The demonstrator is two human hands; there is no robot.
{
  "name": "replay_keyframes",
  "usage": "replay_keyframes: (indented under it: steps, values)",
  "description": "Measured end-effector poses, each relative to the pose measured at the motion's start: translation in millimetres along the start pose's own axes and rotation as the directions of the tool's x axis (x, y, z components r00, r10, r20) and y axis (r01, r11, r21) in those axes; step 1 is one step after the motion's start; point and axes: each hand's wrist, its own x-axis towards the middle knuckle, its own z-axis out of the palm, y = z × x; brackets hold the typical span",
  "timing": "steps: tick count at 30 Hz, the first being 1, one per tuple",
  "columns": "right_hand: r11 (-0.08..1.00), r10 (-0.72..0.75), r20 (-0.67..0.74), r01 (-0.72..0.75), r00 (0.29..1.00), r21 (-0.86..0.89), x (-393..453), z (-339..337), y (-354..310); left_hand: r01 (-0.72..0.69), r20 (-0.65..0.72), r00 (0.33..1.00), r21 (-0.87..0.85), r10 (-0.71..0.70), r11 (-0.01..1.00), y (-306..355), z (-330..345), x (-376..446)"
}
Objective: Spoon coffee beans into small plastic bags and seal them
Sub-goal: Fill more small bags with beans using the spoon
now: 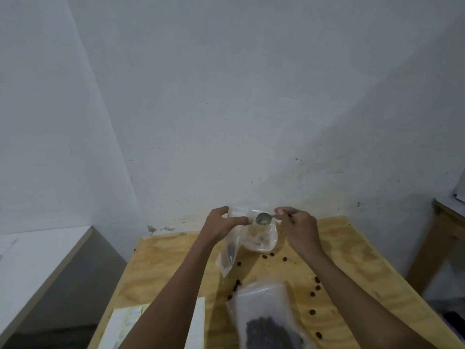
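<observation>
My left hand (221, 226) grips the top of a small clear plastic bag (230, 250), which hangs down with a few dark beans near its bottom. A metal spoon (263, 219) is pinched by its handle in my right hand (298, 226), its bowl beside the bag's mouth and above a white bowl (264, 239) on the wooden table (352, 260). Whether the spoon carries beans is hard to tell. A larger clear bag of coffee beans (266, 316) lies near the front edge.
Loose coffee beans (315, 285) are scattered over the table around the bags. A white paper sheet (125, 326) lies at the front left under my left forearm. A white-topped counter (37, 260) stands to the left and another wooden table (448, 222) to the right. A wall rises just behind.
</observation>
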Motion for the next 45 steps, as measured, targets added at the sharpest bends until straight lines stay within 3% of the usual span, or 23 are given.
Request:
replay_keyframes:
  steps: [4,9,16,20,24,35,40,45]
  values:
    - [0.996,-0.009,0.111,0.018,0.994,-0.087,-3,6,19,0.041,0.133,0.99,0.077,-0.051,0.996,13,13,12]
    - [0.999,0.037,0.114,-0.033,0.993,-0.038,-11,-2,42,0.103,0.171,0.977,0.151,-0.128,0.983,11,30,21]
    - [0.946,0.277,0.079,-0.286,0.958,0.15,-6,-16,50,0.082,0.129,0.989,-0.015,-0.079,0.997,29,22,30]
    - [0.837,0.445,0.159,-0.473,0.881,0.274,-8,-12,46,0.029,0.171,0.984,0.081,-0.043,0.996,39,34,36]
    - [0.759,0.496,0.244,-0.553,0.833,0.344,-9,-11,41,0.013,0.178,0.983,0.125,-0.035,0.992,43,43,37]
    - [0.586,0.63,0.241,-0.656,0.738,0.475,-16,-11,43,0.008,0.187,0.982,0.098,-0.027,0.995,43,28,34]
    - [0.523,0.654,0.188,-0.618,0.732,0.587,-20,-12,35,-0.021,0.239,0.971,0.17,-0.02,0.985,27,16,22]
    - [0.548,0.637,0.154,-0.584,0.756,0.599,-21,-12,29,-0.058,0.244,0.97,0.206,0.006,0.977,9,8,11]
